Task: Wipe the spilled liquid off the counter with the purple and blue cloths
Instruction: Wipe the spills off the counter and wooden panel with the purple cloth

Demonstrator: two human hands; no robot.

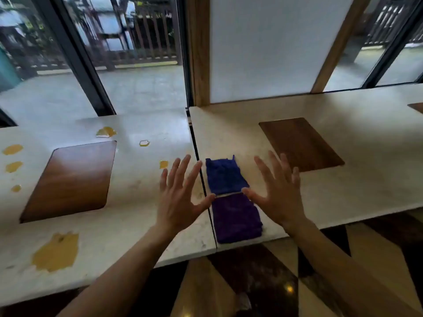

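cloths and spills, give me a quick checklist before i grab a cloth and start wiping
1. Both cloths within reach: ok, blue cloth and purple cloth lie folded between the hands.
2. Hands free: ok, left hand and right hand open, fingers spread, holding nothing.
3. Spills located: ok, yellow patches on the left counter, the largest spill near the front edge.
4. Wiping begun: not ok, spills untouched.
5. Cloths dry: cannot tell.
6. Right counter section free of spills: ok, none visible.
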